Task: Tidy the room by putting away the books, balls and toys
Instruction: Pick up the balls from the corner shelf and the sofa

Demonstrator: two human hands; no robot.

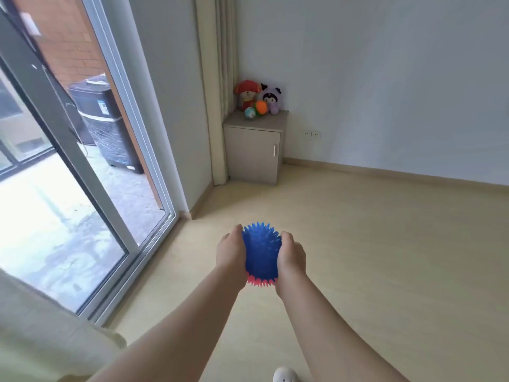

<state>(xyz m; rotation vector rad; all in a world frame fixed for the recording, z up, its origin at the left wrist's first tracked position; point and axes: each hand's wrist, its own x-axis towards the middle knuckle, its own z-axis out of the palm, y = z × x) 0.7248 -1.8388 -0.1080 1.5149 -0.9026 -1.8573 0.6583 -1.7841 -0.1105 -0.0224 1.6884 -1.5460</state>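
1. The left hand point(230, 253) and right hand point(291, 256) squeeze a spiky blue and pink rubber ball point(261, 253) between them, above the pale wooden floor point(385, 257).
2. A small grey cabinet point(254, 150) in the corner holds soft plush toys point(259, 96).

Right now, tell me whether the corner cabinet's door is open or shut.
Shut: the cabinet door sits flush in its frame, with no gap or inside showing.

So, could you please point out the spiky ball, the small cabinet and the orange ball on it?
spiky ball point(261, 252): head view, middle of its blue part.
cabinet point(252, 155): head view, middle of its door front.
orange ball point(261, 106): head view, centre of its orange face.
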